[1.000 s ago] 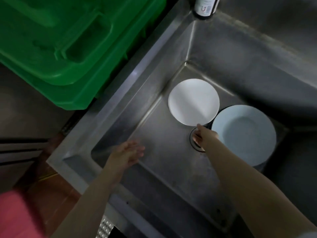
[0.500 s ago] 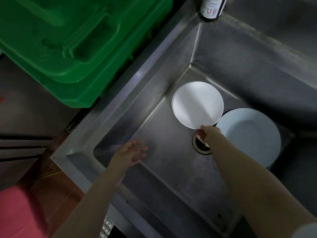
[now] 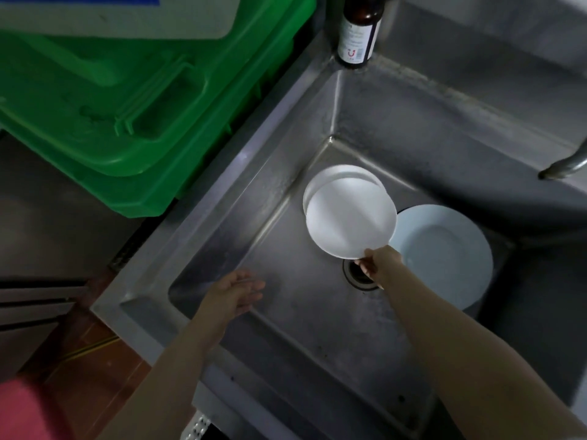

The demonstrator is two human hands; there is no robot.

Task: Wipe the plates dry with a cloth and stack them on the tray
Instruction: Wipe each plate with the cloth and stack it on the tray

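Inside the steel sink (image 3: 222,198), my right hand (image 3: 379,263) pinches the near rim of a small white plate (image 3: 349,219) and holds it tilted, lifted off another small white plate (image 3: 320,177) that lies beneath it. A larger pale blue plate (image 3: 444,255) rests at the sink's right side. My left hand (image 3: 235,293) hovers over the sink's left part with relaxed fingers and holds nothing. No cloth and no tray are in view.
The drain (image 3: 359,276) sits just below my right hand. A brown bottle (image 3: 357,30) stands at the sink's far corner. A green plastic crate (image 3: 127,106) fills the upper left. A tap spout (image 3: 562,166) juts in from the right edge.
My right hand took hold of the top small plate's rim and raised it, which uncovered a second small plate underneath. My left hand stayed nearly still.
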